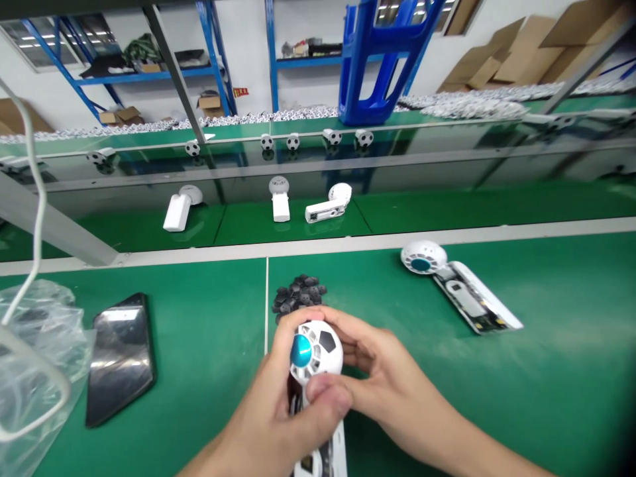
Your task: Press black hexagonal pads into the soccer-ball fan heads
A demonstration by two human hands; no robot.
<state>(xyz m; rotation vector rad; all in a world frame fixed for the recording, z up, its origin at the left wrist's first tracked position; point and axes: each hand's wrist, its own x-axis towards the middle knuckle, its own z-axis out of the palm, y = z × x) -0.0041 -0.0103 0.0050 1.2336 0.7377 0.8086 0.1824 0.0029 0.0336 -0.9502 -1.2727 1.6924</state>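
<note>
The left hand [268,417] and right hand [392,377] grip a white football-patterned handheld fan [322,348] with teal hub [301,350].

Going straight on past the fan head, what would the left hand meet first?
Probably the pile of small dark pieces, just beyond the white ball-patterned fan head that the left hand holds. Depth is hard to judge from this view.

On the bench [209,397], a phone [120,361] lies left of my hands, with a plastic bag [37,377] farther left. A pile of rubber pieces [298,298] sits just ahead of the handheld fan [318,351] held between my left hand [268,417] and right hand [392,384], an opened fan [462,285] off to the right. Three more fans [279,202] lie behind the bench rail [318,240].
</note>
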